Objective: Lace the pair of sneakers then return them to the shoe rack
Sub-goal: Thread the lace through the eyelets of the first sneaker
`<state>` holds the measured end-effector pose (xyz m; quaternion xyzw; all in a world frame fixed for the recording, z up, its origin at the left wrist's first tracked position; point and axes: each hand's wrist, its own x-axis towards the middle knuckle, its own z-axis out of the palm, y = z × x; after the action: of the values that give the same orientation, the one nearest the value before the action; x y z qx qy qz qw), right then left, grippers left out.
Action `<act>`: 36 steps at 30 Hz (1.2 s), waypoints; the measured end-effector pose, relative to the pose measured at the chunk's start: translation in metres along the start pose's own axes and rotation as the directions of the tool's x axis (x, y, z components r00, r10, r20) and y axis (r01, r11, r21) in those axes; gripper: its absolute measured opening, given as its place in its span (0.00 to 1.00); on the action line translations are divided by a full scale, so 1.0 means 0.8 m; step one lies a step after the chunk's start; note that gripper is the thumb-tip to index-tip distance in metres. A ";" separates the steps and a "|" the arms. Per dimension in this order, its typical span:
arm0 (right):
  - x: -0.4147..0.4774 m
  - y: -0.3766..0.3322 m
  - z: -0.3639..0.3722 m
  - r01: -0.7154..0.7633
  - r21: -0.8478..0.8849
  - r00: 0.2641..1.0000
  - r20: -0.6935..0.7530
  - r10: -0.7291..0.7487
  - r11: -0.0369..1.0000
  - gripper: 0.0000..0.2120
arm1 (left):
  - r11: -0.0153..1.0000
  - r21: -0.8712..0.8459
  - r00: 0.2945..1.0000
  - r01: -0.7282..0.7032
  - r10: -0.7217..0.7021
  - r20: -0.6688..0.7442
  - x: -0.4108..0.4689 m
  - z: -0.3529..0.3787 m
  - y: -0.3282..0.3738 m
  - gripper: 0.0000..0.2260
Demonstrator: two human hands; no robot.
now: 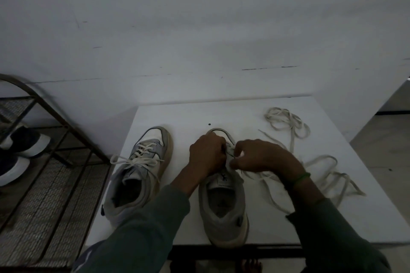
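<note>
Grey suede sneaker (221, 226) is sitting on the white table (244, 115); left hand (207, 153) is gripping its upper near the toe; right hand (259, 157) is pinching the cream flat lace (321, 157).

L sneaker (137, 173) laced, upright | R sneaker (221, 208) upright, lace (286, 122) trailing right

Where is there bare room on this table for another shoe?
Bare: the table's far strip beyond the toes of the left sneaker and right sneaker, left of the loose lace; also the near patch between right sneaker and right sleeve. Crowded: the lace-strewn right side, and around the left hand and right hand.
</note>
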<state>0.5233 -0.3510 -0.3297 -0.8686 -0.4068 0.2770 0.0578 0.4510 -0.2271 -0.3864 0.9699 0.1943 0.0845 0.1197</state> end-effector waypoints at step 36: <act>-0.026 -0.032 0.086 -0.039 0.025 0.901 -0.431 0.046 0.999 0.12 | 0.992 0.126 0.996 0.026 -0.037 0.084 0.001 -0.031 -0.006 0.09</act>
<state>0.4589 -0.3577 -0.3703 -0.9164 -0.3629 0.0826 0.1473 0.4446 -0.2177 -0.3637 0.9751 0.2091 0.0285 0.0683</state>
